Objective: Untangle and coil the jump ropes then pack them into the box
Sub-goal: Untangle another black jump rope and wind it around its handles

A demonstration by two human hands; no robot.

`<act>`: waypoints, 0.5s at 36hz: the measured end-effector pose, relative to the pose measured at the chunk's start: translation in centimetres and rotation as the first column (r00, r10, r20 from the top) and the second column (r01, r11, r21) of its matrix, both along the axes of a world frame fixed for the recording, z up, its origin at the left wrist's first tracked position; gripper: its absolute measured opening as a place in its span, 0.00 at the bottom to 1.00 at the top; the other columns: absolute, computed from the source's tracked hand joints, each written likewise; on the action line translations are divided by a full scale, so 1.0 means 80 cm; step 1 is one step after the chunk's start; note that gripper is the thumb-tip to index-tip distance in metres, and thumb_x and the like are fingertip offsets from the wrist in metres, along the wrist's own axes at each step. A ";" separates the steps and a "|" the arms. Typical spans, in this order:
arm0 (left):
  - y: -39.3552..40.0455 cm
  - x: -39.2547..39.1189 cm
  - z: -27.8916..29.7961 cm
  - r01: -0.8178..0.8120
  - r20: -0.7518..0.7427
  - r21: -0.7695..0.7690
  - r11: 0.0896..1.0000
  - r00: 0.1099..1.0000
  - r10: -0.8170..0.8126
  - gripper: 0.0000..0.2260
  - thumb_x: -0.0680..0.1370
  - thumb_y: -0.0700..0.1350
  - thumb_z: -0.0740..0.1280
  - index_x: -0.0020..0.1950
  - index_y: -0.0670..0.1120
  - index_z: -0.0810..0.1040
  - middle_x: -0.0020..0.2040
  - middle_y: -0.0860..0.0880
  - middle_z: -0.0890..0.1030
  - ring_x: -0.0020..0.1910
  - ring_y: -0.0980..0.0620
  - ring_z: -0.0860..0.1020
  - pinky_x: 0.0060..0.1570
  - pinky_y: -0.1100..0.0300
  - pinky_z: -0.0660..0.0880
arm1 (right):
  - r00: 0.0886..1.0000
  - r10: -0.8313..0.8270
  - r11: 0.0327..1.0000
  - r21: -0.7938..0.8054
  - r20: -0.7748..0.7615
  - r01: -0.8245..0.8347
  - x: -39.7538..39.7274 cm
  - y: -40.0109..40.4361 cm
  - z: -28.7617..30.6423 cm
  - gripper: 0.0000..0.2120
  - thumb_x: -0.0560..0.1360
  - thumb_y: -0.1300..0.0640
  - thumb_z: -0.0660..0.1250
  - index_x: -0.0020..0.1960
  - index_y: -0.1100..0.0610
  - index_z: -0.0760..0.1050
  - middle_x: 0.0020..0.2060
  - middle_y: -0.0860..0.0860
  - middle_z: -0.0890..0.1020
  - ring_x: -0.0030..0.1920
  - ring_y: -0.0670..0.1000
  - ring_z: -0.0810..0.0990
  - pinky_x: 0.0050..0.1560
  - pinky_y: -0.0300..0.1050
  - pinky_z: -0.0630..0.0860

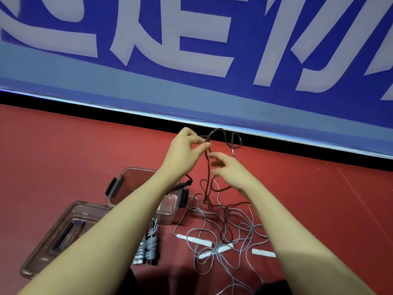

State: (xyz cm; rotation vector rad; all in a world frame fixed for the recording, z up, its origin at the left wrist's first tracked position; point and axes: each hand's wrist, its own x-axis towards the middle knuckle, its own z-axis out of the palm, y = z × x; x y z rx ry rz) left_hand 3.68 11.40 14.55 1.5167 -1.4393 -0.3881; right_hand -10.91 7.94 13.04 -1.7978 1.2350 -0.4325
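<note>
The left hand (187, 145) was raised above the red floor (63, 156), its thumb and fingers (202, 145) pinching a dark jump rope (207, 167) near the top of a lifted loop; from that pinch the dark rope arched up and to the right, curled into a small ring against the black strip at the foot of the blue banner (191, 60), and hung down in two strands between the two hands; the right hand (229, 169) hovered just beside and below the left one, its fingers spread and loosely bent, right by the hanging strands but motion-blurred, so whether they touched the rope could not be told, and they gripped nothing that showed; the lower end of the dark rope ran into a tangle of grey jump ropes (234, 231) spread over the floor under the right forearm, with white handles (195, 239) lying among the loops; left of the tangle, a grey rope already wound into a tight bundle (148, 243) lay on the floor just in front of the box; the clear plastic box (165, 211) with dark latches stood open behind the left forearm, partly hidden by it; its clear lid (63, 235) lay flat on the floor at the near left, apart from the ropes
</note>
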 end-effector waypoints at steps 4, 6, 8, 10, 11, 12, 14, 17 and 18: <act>0.000 -0.002 0.009 -0.004 -0.055 -0.004 1.000 0.998 0.004 0.05 0.75 0.47 0.70 0.41 0.48 0.81 0.41 0.55 0.70 0.34 0.61 0.68 0.36 0.73 0.64 | 0.999 0.051 0.999 -0.017 -0.010 -0.051 0.006 0.008 -0.007 0.13 0.75 0.59 0.68 0.59 0.52 0.74 0.53 0.54 0.77 0.48 0.54 0.77 0.44 0.44 0.74; 0.000 -0.001 0.013 -0.013 -0.098 -0.014 1.000 0.995 0.011 0.06 0.76 0.47 0.69 0.41 0.47 0.82 0.41 0.55 0.70 0.35 0.61 0.68 0.37 0.74 0.64 | 1.000 0.005 0.995 -0.099 0.025 -0.002 0.011 0.007 -0.006 0.05 0.76 0.57 0.67 0.51 0.55 0.75 0.45 0.55 0.79 0.42 0.57 0.77 0.42 0.46 0.74; 0.000 0.001 0.015 -0.005 -0.124 -0.009 1.000 0.992 0.004 0.08 0.78 0.47 0.67 0.44 0.45 0.83 0.41 0.55 0.70 0.37 0.61 0.70 0.38 0.75 0.64 | 0.995 -0.053 0.987 -0.144 0.087 0.065 0.014 0.005 -0.005 0.03 0.77 0.56 0.65 0.45 0.53 0.76 0.41 0.56 0.81 0.42 0.60 0.79 0.45 0.51 0.76; 0.001 0.002 0.012 0.009 -0.123 0.016 1.000 0.992 -0.007 0.09 0.79 0.45 0.64 0.50 0.45 0.83 0.43 0.54 0.69 0.39 0.62 0.70 0.39 0.77 0.64 | 0.968 -0.109 0.985 -0.105 0.224 0.135 0.016 0.005 0.000 0.08 0.79 0.59 0.61 0.43 0.51 0.75 0.42 0.55 0.81 0.40 0.55 0.80 0.46 0.50 0.77; 0.002 0.003 0.009 0.018 -0.108 0.034 0.999 0.994 -0.015 0.09 0.79 0.43 0.63 0.52 0.46 0.82 0.43 0.54 0.69 0.39 0.62 0.70 0.40 0.77 0.64 | 0.947 -0.137 0.982 -0.083 0.291 0.167 0.016 0.004 0.004 0.10 0.80 0.60 0.59 0.43 0.51 0.74 0.42 0.54 0.81 0.40 0.54 0.81 0.46 0.48 0.77; 0.002 0.004 0.006 0.029 -0.088 0.059 0.998 0.996 -0.024 0.10 0.79 0.42 0.62 0.55 0.46 0.81 0.44 0.54 0.68 0.39 0.62 0.69 0.40 0.78 0.64 | 0.920 -0.164 0.978 -0.066 0.355 0.199 0.016 0.004 0.009 0.11 0.81 0.61 0.57 0.44 0.51 0.73 0.43 0.54 0.81 0.39 0.53 0.81 0.45 0.47 0.77; 0.005 0.007 -0.003 0.056 -0.049 0.131 0.990 0.998 -0.050 0.10 0.79 0.40 0.62 0.58 0.46 0.80 0.47 0.52 0.68 0.40 0.63 0.68 0.42 0.76 0.64 | 0.842 -0.221 0.966 -0.010 0.491 0.259 0.015 0.001 0.018 0.10 0.81 0.61 0.55 0.45 0.54 0.73 0.42 0.55 0.82 0.37 0.52 0.82 0.41 0.42 0.78; 0.010 0.008 -0.014 0.106 -0.009 0.242 0.965 0.994 -0.107 0.11 0.77 0.45 0.66 0.59 0.47 0.79 0.51 0.51 0.67 0.40 0.64 0.67 0.51 0.66 0.65 | 0.682 -0.300 0.949 0.134 0.667 0.286 0.011 -0.002 0.030 0.10 0.82 0.61 0.54 0.46 0.58 0.72 0.40 0.57 0.83 0.34 0.50 0.83 0.37 0.39 0.79; 0.010 0.007 -0.018 0.122 0.007 0.259 0.958 0.992 -0.128 0.12 0.77 0.48 0.67 0.59 0.47 0.79 0.52 0.51 0.67 0.40 0.64 0.67 0.50 0.66 0.64 | 0.640 -0.313 0.946 0.173 0.702 0.273 0.011 -0.002 0.033 0.10 0.82 0.61 0.54 0.46 0.59 0.72 0.39 0.58 0.83 0.34 0.51 0.83 0.36 0.39 0.80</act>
